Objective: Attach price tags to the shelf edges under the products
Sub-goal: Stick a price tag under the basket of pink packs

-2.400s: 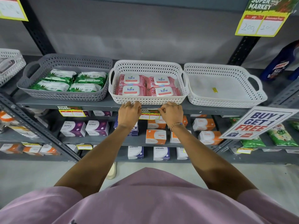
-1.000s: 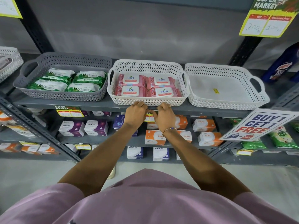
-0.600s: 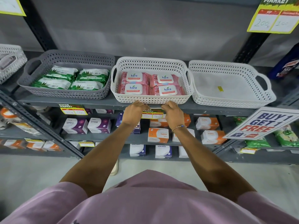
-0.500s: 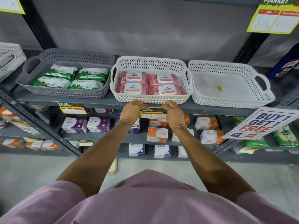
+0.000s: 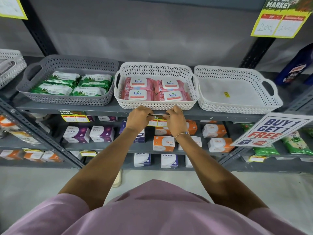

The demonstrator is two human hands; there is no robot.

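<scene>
A yellow, red and green price tag [image 5: 157, 122] hangs at the grey shelf edge [image 5: 105, 110], just below the white basket [image 5: 155, 106] of pink kara wipe packs [image 5: 155, 89]. My left hand [image 5: 139, 118] pinches the tag's upper left corner against the edge. My right hand [image 5: 175, 122], with a bracelet at the wrist, pinches its upper right corner. Both hands cover the tag's sides. A second price tag [image 5: 74, 116] is fixed to the same edge under the grey basket [image 5: 67, 99] of green wipe packs.
An empty white basket [image 5: 237, 106] with a small yellow sticker stands on the right. A tilted "BUY 1 GET 1 FREE" sign [image 5: 271, 129] juts out at the right. Lower shelves hold purple, orange and white boxes. A big yellow price card [image 5: 281, 17] hangs top right.
Both hands stayed at the shelf edge under the white basket. They drew together over the tag, then spread to its upper corners, leaving more of the tag showing.
</scene>
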